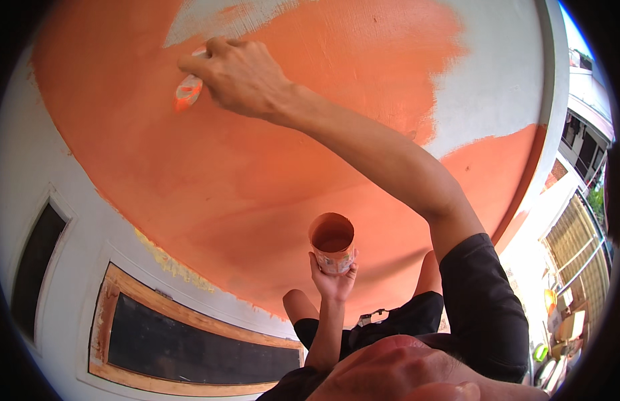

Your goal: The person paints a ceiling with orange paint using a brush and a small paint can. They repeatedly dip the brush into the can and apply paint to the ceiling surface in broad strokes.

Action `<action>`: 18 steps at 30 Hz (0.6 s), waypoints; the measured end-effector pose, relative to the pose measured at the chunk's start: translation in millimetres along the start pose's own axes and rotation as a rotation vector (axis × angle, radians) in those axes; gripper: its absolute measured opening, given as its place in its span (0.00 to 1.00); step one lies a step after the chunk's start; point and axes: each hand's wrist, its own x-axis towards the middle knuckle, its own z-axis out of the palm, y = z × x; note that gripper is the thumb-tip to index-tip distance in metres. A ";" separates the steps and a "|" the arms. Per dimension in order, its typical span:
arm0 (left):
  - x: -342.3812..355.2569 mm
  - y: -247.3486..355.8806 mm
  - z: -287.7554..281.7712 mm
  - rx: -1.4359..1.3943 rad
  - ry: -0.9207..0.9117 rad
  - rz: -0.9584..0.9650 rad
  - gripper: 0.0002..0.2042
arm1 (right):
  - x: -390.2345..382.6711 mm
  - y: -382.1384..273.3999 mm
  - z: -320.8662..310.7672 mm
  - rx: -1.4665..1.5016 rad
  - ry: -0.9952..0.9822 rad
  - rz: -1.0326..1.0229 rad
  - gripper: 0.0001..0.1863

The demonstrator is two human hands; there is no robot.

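The person's right arm (367, 148) comes from the lower right, is bent at the elbow, and reaches far toward the upper left. The right wrist (283, 105) lies nearly in line with the forearm. The right hand (240, 77) shows its back to the camera, with the fingers curled in a grip. The left forearm (329, 334) rises almost upright near the middle of the view. The left hand (335, 284) makes a cupped grip, its thumb at the left side. The two hands are well apart, the right one higher.

Matt, streaky wall paint (256, 174) — wooden frame (104, 327) — cloth sleeve (484, 301)
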 end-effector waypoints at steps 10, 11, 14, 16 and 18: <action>-25.3 10.7 -10.9 -0.039 0.021 0.119 0.31 | 8.7 107.8 -106.4 0.348 0.269 0.449 0.08; -27.0 11.2 -12.6 -0.054 0.024 0.130 0.31 | 5.3 127.7 -130.8 0.248 0.368 0.418 0.05; -31.7 14.0 -15.1 -0.055 0.081 0.162 0.29 | -14.3 158.0 -194.2 -0.440 0.445 0.481 0.16; -33.7 15.3 -14.9 -0.011 0.102 0.187 0.29 | -19.4 152.2 -216.1 -0.534 0.415 0.489 0.18; -33.9 15.2 -14.3 -0.015 0.116 0.196 0.29 | -18.2 139.8 -215.4 -0.570 0.321 0.504 0.18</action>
